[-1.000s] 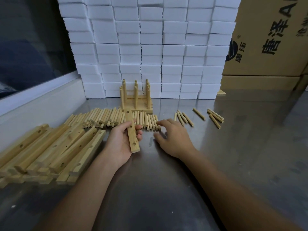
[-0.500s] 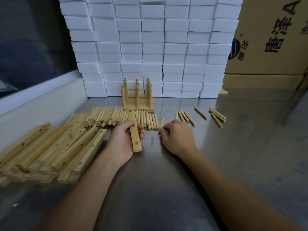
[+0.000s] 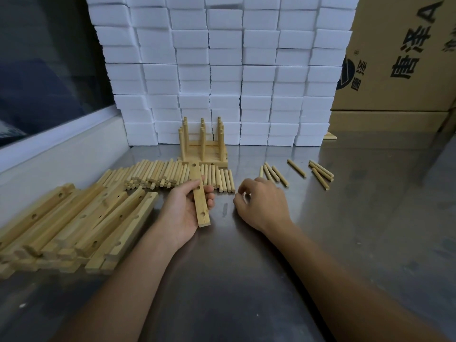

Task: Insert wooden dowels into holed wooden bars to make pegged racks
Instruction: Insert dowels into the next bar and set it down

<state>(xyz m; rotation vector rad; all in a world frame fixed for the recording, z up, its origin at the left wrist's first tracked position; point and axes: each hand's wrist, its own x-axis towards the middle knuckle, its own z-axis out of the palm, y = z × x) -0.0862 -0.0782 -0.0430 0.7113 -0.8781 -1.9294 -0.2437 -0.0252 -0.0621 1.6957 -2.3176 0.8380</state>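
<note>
One light, stiff holed bar [image 3: 200,201] sits gripped mid-length in the left hand [image 3: 183,208]; right hand [image 3: 261,204] fingers curl, seemingly empty, beside the dowels [image 3: 172,175]

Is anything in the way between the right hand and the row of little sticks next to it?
Nothing visible is. The right hand sits on the bare metal table, just right of the row of dowels, with only open tabletop between them.
</note>
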